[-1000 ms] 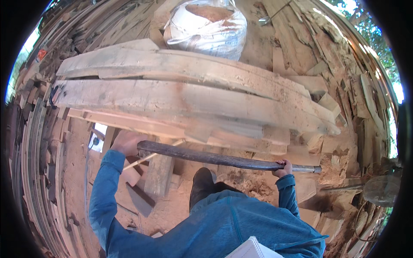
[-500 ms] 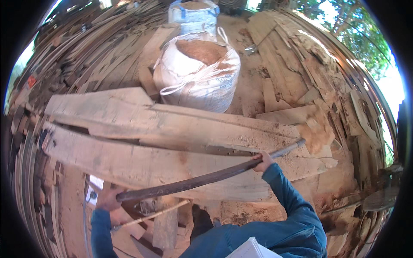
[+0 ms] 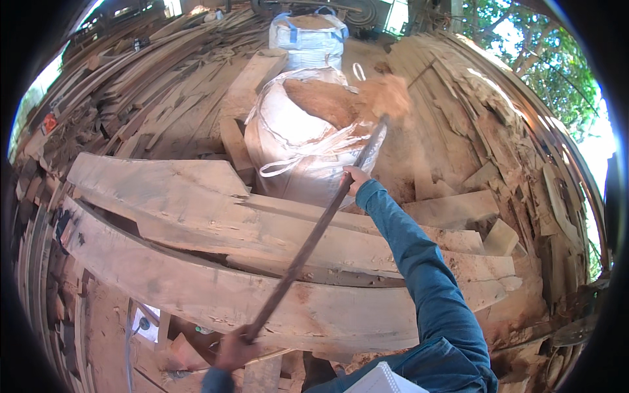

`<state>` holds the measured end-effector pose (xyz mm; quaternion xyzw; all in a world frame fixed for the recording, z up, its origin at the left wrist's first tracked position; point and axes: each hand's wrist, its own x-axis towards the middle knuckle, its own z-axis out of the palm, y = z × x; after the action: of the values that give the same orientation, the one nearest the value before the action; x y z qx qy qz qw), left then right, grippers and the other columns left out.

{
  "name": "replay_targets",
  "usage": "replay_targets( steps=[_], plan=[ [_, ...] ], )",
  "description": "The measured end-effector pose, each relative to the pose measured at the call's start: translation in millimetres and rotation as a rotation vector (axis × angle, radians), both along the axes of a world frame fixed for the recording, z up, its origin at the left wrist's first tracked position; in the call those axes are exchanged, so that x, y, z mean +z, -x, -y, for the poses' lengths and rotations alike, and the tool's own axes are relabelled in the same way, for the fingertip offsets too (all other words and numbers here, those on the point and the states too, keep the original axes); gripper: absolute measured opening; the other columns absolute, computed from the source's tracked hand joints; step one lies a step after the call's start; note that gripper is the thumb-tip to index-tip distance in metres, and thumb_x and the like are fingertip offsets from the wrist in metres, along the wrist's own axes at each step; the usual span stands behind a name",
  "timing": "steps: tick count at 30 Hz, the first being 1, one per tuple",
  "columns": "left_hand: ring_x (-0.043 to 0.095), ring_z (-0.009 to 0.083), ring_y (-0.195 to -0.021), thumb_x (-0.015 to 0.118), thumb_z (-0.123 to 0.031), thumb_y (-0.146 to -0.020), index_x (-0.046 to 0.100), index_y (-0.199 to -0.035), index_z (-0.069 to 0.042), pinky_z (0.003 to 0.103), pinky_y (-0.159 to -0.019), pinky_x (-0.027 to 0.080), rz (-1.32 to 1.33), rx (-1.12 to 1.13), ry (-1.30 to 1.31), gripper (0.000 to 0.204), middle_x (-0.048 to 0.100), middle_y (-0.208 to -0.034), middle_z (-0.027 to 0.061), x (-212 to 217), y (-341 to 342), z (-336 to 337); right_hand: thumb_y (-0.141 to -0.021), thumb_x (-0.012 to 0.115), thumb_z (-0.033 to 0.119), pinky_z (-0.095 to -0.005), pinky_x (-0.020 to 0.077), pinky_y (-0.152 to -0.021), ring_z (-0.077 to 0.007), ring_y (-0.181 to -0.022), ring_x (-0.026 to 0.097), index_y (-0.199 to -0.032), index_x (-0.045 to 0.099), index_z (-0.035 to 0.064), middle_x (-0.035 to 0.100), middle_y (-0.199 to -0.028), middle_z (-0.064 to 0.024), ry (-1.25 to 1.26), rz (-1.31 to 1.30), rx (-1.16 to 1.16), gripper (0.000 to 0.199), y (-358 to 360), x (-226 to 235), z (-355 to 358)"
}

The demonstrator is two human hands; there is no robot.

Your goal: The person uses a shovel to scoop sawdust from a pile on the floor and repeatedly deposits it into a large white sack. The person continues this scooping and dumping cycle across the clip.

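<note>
Both my hands grip the long dark handle of a shovel (image 3: 301,257), which slants away from me to the upper right. My left hand (image 3: 237,348) is closed round its near end, low in the picture. Farther along, my right hand (image 3: 357,178) wraps the shaft with the arm stretched out. A heap of reddish-brown sawdust (image 3: 388,97) hides the shovel's blade. It is blurred and at the right side of the mouth of a white bulk bag (image 3: 278,124). More sawdust (image 3: 327,101) fills that bag.
Two thick slabs of wood, a far one (image 3: 164,180) and a near one (image 3: 196,268), lie crosswise between me and the bag. A second bulk bag (image 3: 308,42) stands behind. Stacked planks (image 3: 131,98) line the left; boards and offcuts (image 3: 452,208) lie right.
The shovel has swung from low on the right up and forward to the bag, carrying sawdust. My right arm has stretched out; my left hand has moved right and down.
</note>
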<state>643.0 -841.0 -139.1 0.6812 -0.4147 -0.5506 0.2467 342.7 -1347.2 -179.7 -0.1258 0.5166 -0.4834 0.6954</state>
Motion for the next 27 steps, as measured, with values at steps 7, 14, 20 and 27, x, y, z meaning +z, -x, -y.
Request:
replay_targets(
  steps=[7,14,20,27],
  plan=[
    [0.038,0.0040,-0.043,0.066,-0.008,-0.085,0.052,-0.097,-0.009,0.022,-0.037,0.030,-0.906,0.064,-0.291,0.019,0.043,-0.060,-0.0048,-54,128,66,-0.080,0.069,0.017,-0.0328,0.0471,-0.054,-0.0184,-0.064,0.058,-0.085,0.058,0.0043,0.058,-0.073,-0.0077,0.203,-0.401,0.172,0.018,-14,-31,25],
    [0.053,0.0103,-0.050,0.071,-0.016,-0.078,0.060,-0.093,-0.007,0.028,-0.047,0.044,-0.272,-0.019,-0.028,0.021,0.057,-0.066,0.0005,-153,78,-26,-0.082,0.067,0.017,-0.0341,0.0498,-0.058,-0.0198,-0.064,0.059,-0.088,0.058,0.0050,0.057,-0.073,-0.0063,0.241,-0.101,0.257,0.016,25,-7,-128],
    [0.063,0.0312,-0.066,0.069,-0.013,-0.070,0.063,-0.092,-0.010,0.039,-0.060,0.051,0.453,-0.188,0.378,0.023,0.063,-0.071,0.0140,-177,30,-89,-0.084,0.065,0.023,-0.0350,0.0479,-0.054,-0.0178,-0.058,0.053,-0.075,0.051,0.0126,0.052,-0.067,-0.0030,0.118,0.090,-0.151,0.019,127,32,-234],
    [0.061,0.0370,-0.061,0.067,-0.011,-0.066,0.062,-0.082,-0.011,0.045,-0.057,0.048,0.790,-0.548,0.546,0.017,0.059,-0.064,0.0149,-154,36,-84,-0.087,0.063,0.026,-0.0343,0.0453,-0.051,-0.0144,-0.048,0.046,-0.074,0.046,0.0144,0.041,-0.055,0.0021,0.108,0.207,-0.638,0.024,261,11,-449]
  ],
)
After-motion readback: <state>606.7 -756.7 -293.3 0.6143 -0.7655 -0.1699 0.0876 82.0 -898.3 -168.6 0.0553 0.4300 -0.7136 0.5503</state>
